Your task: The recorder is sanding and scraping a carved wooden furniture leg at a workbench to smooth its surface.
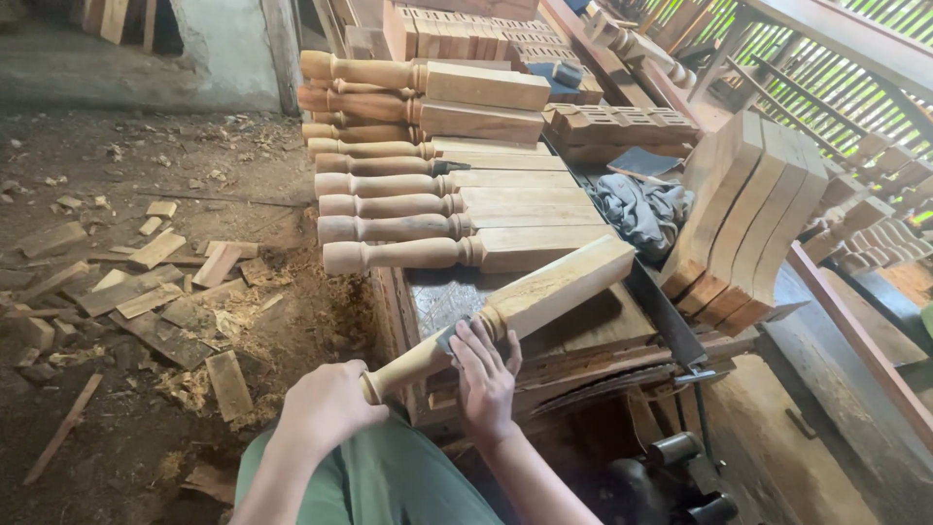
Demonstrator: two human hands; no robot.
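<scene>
- While the left hand [326,406] fingers clench the turned wooden leg [505,309] at its round end, the right hand [484,377] fingers press sandpaper [449,336] around its neck.
- Its long axis runs toward 2 o'clock, its square end resting on the bench [593,326].

A woodworking shop, rough and open-sided. Turned legs [428,185] lie stacked in rows on a bench [457,292], with curved sawn blanks [748,219] beside them. Offcuts [146,282] and sawdust litter the dirt floor [97,146]. Slatted walls [826,78] let in daylight; the dark machine [671,476] below is perhaps a motor.
</scene>
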